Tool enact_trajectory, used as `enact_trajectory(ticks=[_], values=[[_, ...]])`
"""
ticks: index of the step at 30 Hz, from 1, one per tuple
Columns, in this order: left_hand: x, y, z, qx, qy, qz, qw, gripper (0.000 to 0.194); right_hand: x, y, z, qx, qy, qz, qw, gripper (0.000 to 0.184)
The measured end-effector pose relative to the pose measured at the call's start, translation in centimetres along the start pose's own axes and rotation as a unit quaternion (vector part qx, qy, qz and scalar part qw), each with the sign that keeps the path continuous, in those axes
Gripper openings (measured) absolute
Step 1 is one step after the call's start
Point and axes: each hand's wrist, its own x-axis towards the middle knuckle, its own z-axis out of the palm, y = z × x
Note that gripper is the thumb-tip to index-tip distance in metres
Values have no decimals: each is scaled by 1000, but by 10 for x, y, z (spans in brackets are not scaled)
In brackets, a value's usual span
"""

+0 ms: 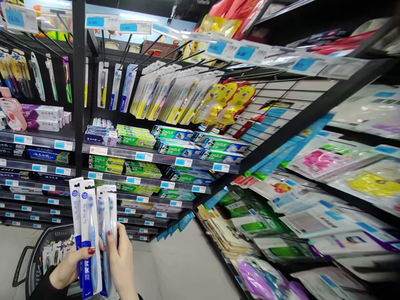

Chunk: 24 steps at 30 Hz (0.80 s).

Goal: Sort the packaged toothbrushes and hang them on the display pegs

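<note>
Black basket [32, 258] at seven o'clock is partly hidden behind toothbrush packs [89, 227], gripped between left hand [72, 263] and right hand [121, 262].

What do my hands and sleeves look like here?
Your left hand and right hand are both without gloves, with glossy red nail polish on the nails that show. A plain black sleeve ends near the left wrist; only a dark sliver of the right sleeve is visible.

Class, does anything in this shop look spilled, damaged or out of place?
Nothing stands out: the slim blue-and-white toothbrush packs in the left hand and right hand look intact, and the green cardboard toothpaste boxes sit stacked. The far right is blurred.
</note>
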Motion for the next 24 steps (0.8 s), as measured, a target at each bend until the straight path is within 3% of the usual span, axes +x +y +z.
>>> enact_trajectory(ticks=[5, 8, 11, 14, 20, 24], values=[[2, -3, -3, 12, 38, 11, 999, 27, -3, 7, 3, -67, 41, -38, 996, 42], [2, -7, -4, 16, 59, 0, 998, 34, -5, 0, 0, -89, 95, -112, 985, 44], [1, -10, -1, 6, 57, 0, 998, 38, -5, -15, -5, -100, 32, -142, 984, 26], [0, -13, 4, -33, 47, -8, 998, 28, -1, -29, -6, -71, -16, -97, 993, 14], [-1, -16, 5, -52, 30, -34, 998, 23, 4, -29, 1, -44, -23, -95, 994, 11], [-1, -18, 1, -59, 27, -31, 997, 30, 6, -19, 7, 68, 12, -108, 992, 13]])
